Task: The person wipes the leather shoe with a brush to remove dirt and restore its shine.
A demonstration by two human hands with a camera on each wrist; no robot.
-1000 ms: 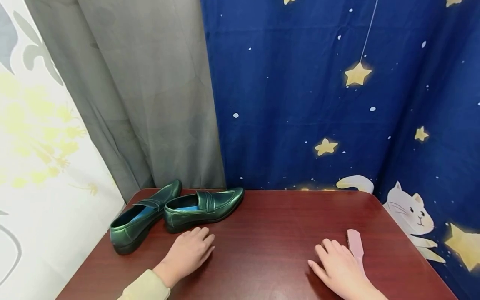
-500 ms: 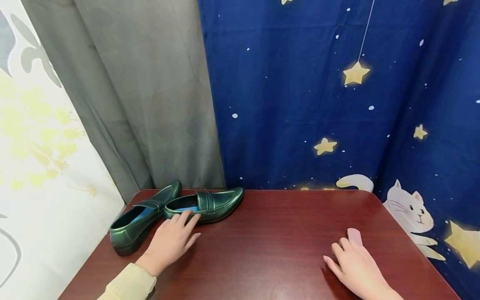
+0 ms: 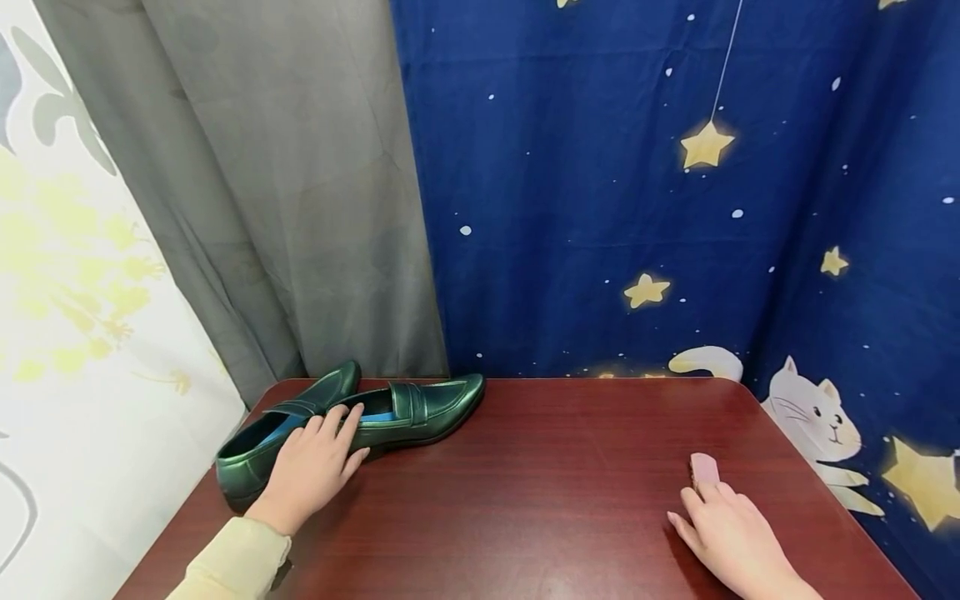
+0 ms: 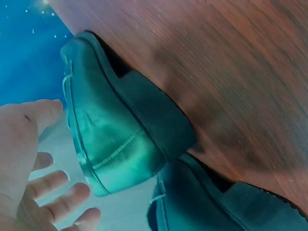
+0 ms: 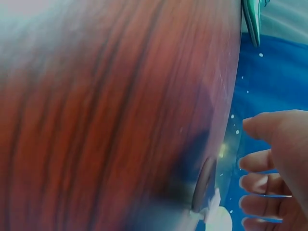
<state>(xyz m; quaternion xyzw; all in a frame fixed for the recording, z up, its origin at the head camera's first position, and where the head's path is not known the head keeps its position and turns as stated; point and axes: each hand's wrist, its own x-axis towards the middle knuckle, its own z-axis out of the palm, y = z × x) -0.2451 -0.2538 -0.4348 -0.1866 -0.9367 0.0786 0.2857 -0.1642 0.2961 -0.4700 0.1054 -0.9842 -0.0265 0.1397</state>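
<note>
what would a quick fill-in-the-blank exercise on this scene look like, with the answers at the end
1. The shoes on the table are coloured ____.
2. The hand nearest the shoes is the person's ____ one.
3. The brush-like tool by the right hand is coloured ____.
4. The white animal printed on the blue curtain is a ____.

Missing words: green; left; pink; cat.

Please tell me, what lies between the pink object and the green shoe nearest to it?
The head view shows only bare tabletop between the pink object and that green shoe; nothing lies on this stretch.
</note>
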